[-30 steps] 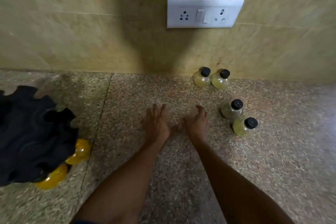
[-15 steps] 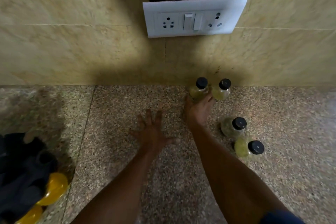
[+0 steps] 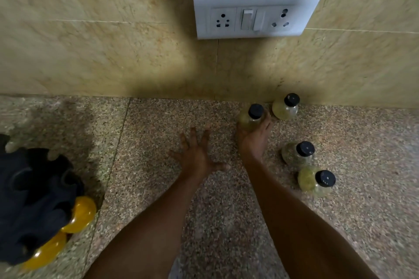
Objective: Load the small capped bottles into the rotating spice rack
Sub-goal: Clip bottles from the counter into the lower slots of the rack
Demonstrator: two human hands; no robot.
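Gripping one of four capped bottles in right hand, left hand spread empty

Both bare forearms extend forward from the lower edge of the view. Left hand: palm down, fingers spread and extended, thumb pointing right, holding nothing. Right hand: reached farther forward, fingers curled around the lower body of a small black-capped clear bottle of pale yellow contents, thumb on its left side.

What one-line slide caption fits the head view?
Right hand grips a capped bottle by the wall; left hand hovers open; spice rack waits left.
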